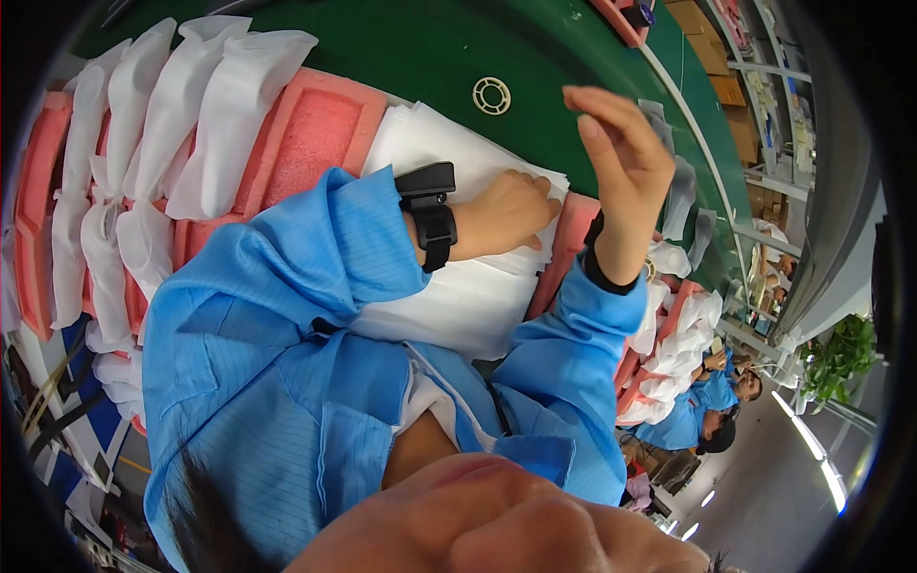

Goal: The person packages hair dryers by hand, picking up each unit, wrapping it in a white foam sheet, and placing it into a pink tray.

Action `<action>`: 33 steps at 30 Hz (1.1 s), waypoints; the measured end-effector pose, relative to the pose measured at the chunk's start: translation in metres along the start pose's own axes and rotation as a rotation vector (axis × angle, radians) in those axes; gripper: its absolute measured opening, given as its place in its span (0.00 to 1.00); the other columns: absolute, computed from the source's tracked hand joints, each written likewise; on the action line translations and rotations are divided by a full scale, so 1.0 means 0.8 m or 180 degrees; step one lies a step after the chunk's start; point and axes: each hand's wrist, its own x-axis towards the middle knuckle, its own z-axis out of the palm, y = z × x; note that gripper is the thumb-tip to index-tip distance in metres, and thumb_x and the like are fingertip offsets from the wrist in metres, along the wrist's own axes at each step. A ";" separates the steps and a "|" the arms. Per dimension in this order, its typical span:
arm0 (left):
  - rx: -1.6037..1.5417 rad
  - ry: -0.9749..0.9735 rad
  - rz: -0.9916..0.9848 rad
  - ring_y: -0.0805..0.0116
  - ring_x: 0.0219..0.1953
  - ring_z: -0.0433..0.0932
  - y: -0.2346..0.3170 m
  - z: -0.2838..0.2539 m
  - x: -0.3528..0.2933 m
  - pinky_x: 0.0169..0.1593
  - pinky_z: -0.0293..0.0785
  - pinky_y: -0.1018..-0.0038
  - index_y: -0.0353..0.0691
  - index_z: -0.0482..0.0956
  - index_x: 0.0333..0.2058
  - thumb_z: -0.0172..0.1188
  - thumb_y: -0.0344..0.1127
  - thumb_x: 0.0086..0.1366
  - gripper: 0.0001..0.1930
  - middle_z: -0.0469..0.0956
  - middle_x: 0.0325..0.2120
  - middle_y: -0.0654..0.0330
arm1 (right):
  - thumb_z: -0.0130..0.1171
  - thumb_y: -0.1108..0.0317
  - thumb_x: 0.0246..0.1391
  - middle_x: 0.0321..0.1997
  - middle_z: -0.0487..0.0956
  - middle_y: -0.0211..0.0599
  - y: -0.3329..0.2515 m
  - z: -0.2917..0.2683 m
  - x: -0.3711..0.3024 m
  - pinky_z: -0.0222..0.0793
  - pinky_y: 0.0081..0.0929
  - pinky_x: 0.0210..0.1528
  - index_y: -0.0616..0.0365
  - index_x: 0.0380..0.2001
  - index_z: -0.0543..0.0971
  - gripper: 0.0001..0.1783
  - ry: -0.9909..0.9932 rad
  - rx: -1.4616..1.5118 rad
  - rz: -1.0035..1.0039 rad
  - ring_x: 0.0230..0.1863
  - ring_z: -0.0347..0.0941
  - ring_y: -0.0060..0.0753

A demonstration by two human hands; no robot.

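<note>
A stack of thin white packing sheets (435,306) lies in front of me, partly over the pink trays. My left hand (506,212) rests on the stack near its right edge, fingers curled down against the top sheet and thumb tucked low; the fingertips are partly hidden. A black strap with a box-shaped device (435,205) sits on that wrist. To the right, my right hand (630,158) is raised off the table, bent at the wrist, thumb and fingers apart with nothing between them. Beyond both hands, a flat cream ring with an inner ring (492,95) lies on the green tabletop (411,57).
Pink foam trays (320,124) stand at the left, several holding items in white wrapping (234,105). More wrapped items (669,325) in pink trays are at the right. Clear plastic bags (680,196) lie near the table's right edge. Co-workers in blue (683,420) sit farther right.
</note>
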 end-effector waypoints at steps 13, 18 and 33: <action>-0.2493 0.0416 -0.0726 0.54 0.52 0.69 -0.016 0.033 0.010 0.54 0.65 0.64 0.39 0.72 0.47 0.57 0.35 0.60 0.16 0.71 0.50 0.52 | 0.74 0.54 0.31 0.42 0.79 0.45 0.106 0.293 0.199 0.71 0.29 0.46 0.66 0.45 0.73 0.38 -0.0455 -0.0547 -0.0074 0.42 0.77 0.38; -0.2233 -0.0421 -0.0368 0.54 0.55 0.66 -0.005 0.044 -0.033 0.58 0.62 0.65 0.37 0.68 0.51 0.56 0.31 0.60 0.19 0.66 0.54 0.48 | 0.68 0.65 0.42 0.39 0.79 0.38 0.077 0.288 0.189 0.71 0.23 0.43 0.67 0.42 0.75 0.24 -0.0722 -0.0398 0.0519 0.39 0.75 0.29; -0.1222 0.0014 -0.0243 0.57 0.28 0.78 -0.020 -0.052 0.017 0.29 0.70 0.65 0.37 0.77 0.26 0.62 0.34 0.53 0.07 0.77 0.23 0.54 | 0.64 0.63 0.35 0.40 0.73 0.43 0.049 -0.090 -0.030 0.66 0.23 0.29 0.63 0.49 0.69 0.34 0.0932 0.2375 0.0829 0.35 0.71 0.30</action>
